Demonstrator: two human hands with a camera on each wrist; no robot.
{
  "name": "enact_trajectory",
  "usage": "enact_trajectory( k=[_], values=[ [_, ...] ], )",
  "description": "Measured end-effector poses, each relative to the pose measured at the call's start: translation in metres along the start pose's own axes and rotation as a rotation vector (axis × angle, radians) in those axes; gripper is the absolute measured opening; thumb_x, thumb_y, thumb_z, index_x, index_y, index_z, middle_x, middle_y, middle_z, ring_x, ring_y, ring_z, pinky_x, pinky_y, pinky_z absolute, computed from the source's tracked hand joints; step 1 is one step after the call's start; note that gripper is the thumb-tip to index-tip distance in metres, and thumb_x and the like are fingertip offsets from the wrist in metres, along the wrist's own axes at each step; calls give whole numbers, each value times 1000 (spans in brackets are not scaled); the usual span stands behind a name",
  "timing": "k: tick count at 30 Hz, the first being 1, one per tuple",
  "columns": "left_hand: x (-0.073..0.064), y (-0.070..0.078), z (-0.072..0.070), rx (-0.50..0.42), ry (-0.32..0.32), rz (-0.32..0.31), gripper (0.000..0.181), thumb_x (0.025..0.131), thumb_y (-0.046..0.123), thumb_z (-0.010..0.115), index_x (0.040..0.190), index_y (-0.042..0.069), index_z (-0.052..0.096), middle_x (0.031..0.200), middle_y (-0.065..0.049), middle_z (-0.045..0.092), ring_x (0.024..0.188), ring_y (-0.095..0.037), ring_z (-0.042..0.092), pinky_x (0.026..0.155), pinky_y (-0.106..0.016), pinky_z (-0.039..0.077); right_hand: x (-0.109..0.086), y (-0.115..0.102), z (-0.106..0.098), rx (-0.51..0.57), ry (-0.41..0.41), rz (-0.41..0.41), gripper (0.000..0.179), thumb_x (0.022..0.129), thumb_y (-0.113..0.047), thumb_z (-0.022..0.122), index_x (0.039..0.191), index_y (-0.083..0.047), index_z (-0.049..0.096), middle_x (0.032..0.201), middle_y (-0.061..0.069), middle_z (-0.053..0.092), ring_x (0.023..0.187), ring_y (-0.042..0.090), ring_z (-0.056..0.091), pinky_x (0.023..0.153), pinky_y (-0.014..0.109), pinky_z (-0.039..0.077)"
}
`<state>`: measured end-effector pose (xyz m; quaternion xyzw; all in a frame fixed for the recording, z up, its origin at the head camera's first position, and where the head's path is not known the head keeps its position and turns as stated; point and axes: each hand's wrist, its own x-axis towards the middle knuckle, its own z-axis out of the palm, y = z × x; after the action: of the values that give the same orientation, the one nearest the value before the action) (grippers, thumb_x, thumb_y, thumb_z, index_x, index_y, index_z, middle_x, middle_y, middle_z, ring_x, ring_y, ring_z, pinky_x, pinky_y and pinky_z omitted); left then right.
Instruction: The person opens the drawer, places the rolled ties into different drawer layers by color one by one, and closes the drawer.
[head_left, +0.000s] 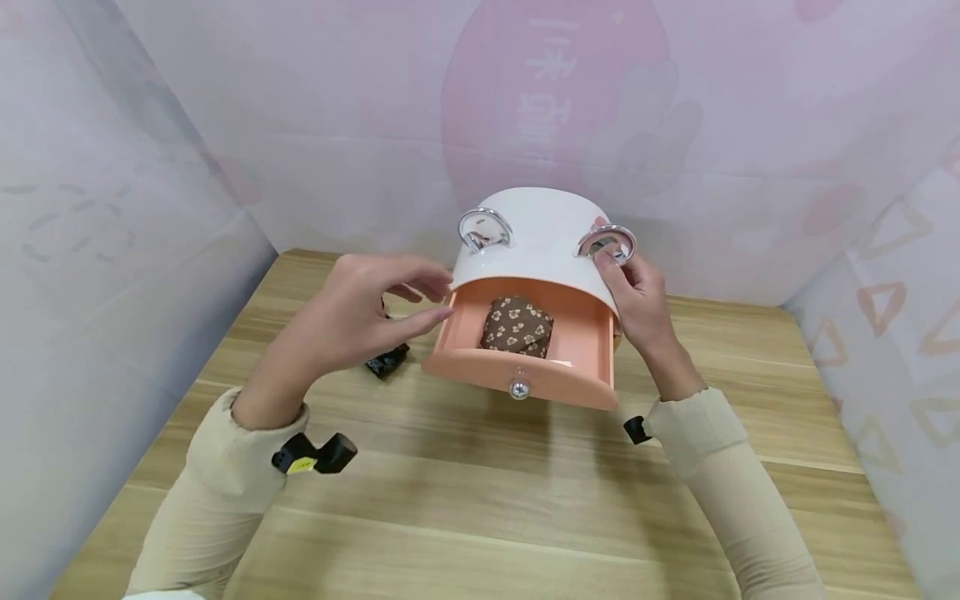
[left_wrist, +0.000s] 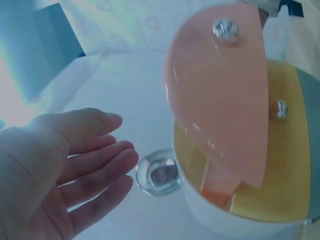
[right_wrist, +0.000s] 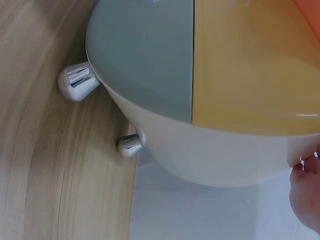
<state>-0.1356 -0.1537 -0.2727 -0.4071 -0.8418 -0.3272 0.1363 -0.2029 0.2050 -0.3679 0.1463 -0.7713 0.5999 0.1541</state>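
From the head camera, a small white drawer box (head_left: 542, 237) sits on the wooden table (head_left: 480, 500), its peach top drawer (head_left: 525, 354) pulled out toward the person, and a brown patterned pouch (head_left: 516, 325) lies inside it, dead centre. The left hand (head_left: 360, 321) hovers at nine o'clock of the drawer, fingers relaxed and spread, fingertips just beside the drawer's left wall, holding nothing. The right hand (head_left: 637, 304) braces the box at three o'clock, thumb up against the right chrome ring (head_left: 606, 243); the left chrome ring (head_left: 485, 229) sits free at eleven o'clock. A small black item (head_left: 387, 361) lies on the table under the left hand. Over to the left wrist view: the palm of that left hand (left_wrist: 65, 175) is open, fingers straight, nothing in it, with a chrome ring (left_wrist: 157, 172) at three o'clock of the fingertips and the peach drawer front (left_wrist: 215, 95) with its chrome knob (left_wrist: 225, 29) above. On the right wrist view, only the edge of the right hand (right_wrist: 306, 192) shows at four o'clock, pressed to the box's white wall (right_wrist: 215, 155); two chrome feet (right_wrist: 77, 82) stand on the table (right_wrist: 55, 165). By the look of it, the pouch is stowed and the step in hand is closing up; the next move would call for a flat, even push on the drawer front while the right hand holds the box steady.
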Motion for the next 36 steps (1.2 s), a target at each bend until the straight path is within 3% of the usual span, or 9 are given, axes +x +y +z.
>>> enact_trajectory(
  k=[5, 9, 12, 16, 18, 20, 25, 30, 36],
  values=[
    [-14, 21, 2, -8, 31, 46, 8, 89, 7, 83, 94, 9, 78, 81, 4, 77, 71, -2, 70, 64, -18, 60, 0, 1, 0, 17, 6, -10, 37, 109, -25, 56, 139, -8, 68, 156, 1, 59, 107, 2, 66, 84, 13, 57],
    [-24, 32, 13, -66, 8, 77, 7, 89, 5, 82, 89, 10, 77, 79, 5, 77, 69, 0, 69, 64, -13, 58, -1, 0, 1, 19, 12, -9, 36, 108, -25, 57, 138, -8, 69, 151, -1, 64, 96, 3, 67, 77, 14, 57],
    [-32, 38, 26, -81, -4, 89, 5, 89, 7, 83, 90, 8, 78, 83, 2, 79, 71, -1, 72, 66, -12, 59, -1, 0, 2, 5, 22, -2, 35, 108, -27, 58, 136, -9, 70, 136, -2, 72, 90, 4, 67, 74, 15, 58],
    [-40, 43, 46, -29, 3, 96, 9, 88, 11, 85, 90, 6, 78, 83, -1, 80, 72, -2, 74, 67, -10, 59, -1, -2, 2, 15, 14, 0, 37, 108, -28, 57, 139, -11, 69, 144, -3, 69, 108, 2, 69, 83, 13, 57],
    [-42, 45, 57, 6, 14, 100, 11, 87, 14, 86, 89, 6, 77, 82, 0, 80, 72, -2, 74, 68, -9, 58, -1, -3, 2, 20, 3, 1, 39, 109, -28, 56, 143, -14, 66, 156, -4, 59, 118, 1, 66, 88, 12, 56],
    [-44, 47, 66, 60, 35, 105, 15, 86, 18, 87, 88, 8, 77, 81, 1, 79, 71, -3, 73, 68, -10, 58, -1, -2, 2, 26, -1, 2, 39, 109, -28, 56, 144, -13, 65, 159, -3, 56, 120, 0, 64, 89, 12, 55],
    [-46, 48, 90, 196, 144, 106, 25, 80, 29, 92, 87, 10, 77, 76, 4, 76, 65, -3, 69, 63, -15, 57, -1, -2, 1, -7, 9, 4, 39, 109, -30, 56, 141, -11, 67, 158, -1, 57, 106, 2, 66, 82, 12, 57],
    [-47, 47, 115, 175, 276, 77, 26, 77, 27, 94, 86, 10, 76, 74, 3, 76, 62, -4, 68, 61, -14, 56, -2, -1, 2, 1, 3, -9, 40, 109, -28, 55, 142, -9, 66, 160, 1, 54, 112, 0, 65, 85, 12, 56],
    [-46, 47, 133, 178, 369, 51, 25, 78, 25, 93, 83, 10, 73, 71, 3, 75, 58, -4, 69, 57, -12, 55, -2, -2, 3, 9, 17, 3, 40, 109, -29, 55, 141, -8, 67, 158, 1, 57, 110, 1, 66, 84, 12, 57]
  ],
)
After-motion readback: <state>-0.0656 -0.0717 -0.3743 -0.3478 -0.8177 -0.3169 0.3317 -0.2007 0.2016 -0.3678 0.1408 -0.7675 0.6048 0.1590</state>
